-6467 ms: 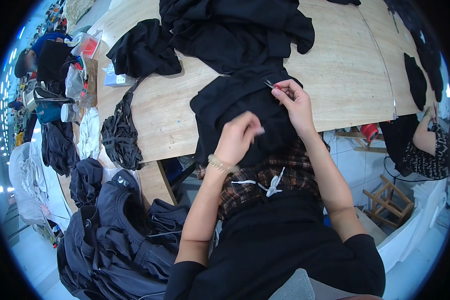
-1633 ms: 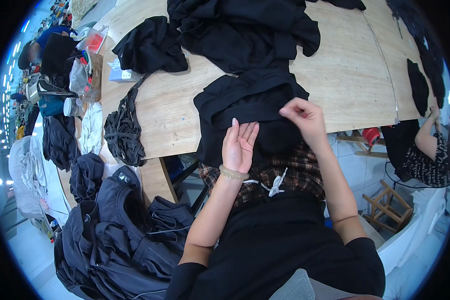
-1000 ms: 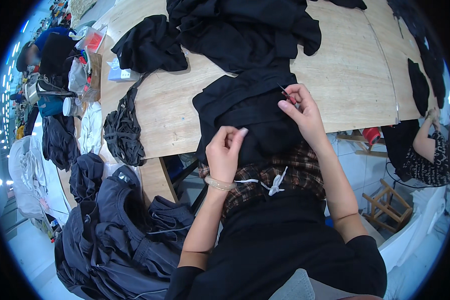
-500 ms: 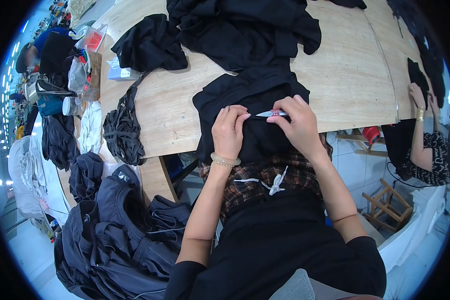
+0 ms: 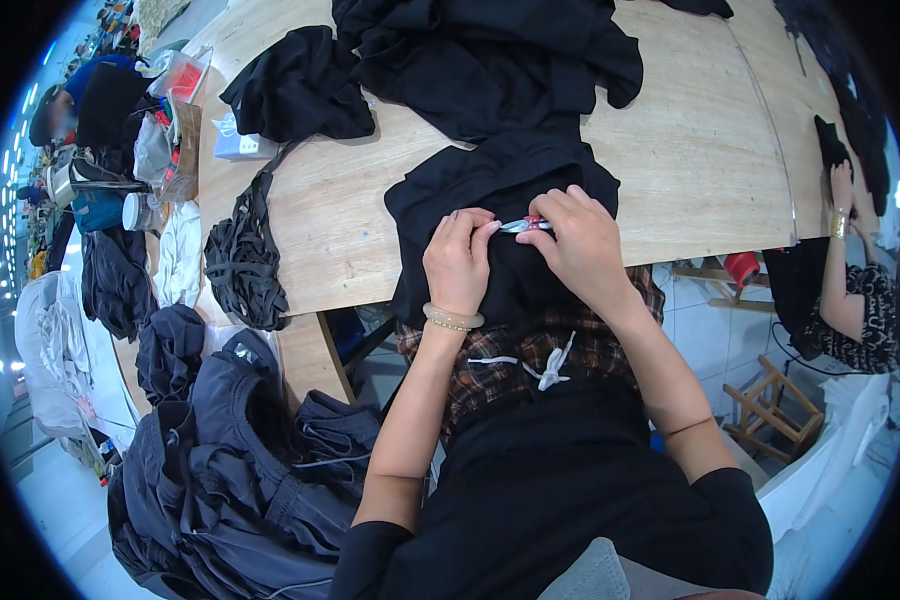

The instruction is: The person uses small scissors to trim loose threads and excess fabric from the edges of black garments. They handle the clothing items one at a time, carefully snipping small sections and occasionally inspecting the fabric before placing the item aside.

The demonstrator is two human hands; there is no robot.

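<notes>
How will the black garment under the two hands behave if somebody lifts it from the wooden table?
The black garment probably goes floppy: it lies in soft folds and hangs over the edge of the wooden table. It seems light, since the left hand only pinches it. It would likely drape, not slide or roll.

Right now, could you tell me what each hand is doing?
Left hand: pinching the black garment.
Right hand: closed on small snips.

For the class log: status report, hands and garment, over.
Left hand pinching black garment. Right hand holding small snips at the fabric. Black cloth pile lies just beyond.
</notes>
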